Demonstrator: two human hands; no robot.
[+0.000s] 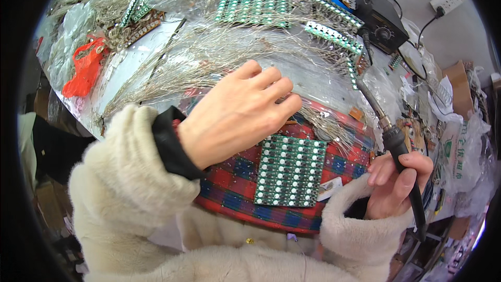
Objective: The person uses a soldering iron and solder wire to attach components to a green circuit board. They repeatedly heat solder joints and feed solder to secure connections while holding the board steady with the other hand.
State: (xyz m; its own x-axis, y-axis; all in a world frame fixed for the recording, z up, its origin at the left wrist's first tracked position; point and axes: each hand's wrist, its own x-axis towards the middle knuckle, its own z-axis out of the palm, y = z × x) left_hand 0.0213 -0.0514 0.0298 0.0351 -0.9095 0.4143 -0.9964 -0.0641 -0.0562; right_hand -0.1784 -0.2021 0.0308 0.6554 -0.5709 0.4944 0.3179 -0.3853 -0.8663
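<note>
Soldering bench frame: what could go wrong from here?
1. The soldering iron in the right hand points its tip toward thin plastic bags; contact might melt them.
2. The left hand hovers over loose wire leads and may snag them.

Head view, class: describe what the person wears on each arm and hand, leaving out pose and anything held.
Both arms wear fluffy cream fleece sleeves. A black inner cuff shows at the left wrist. The left hand and right hand are bare, with no gloves or rings visible.
</note>
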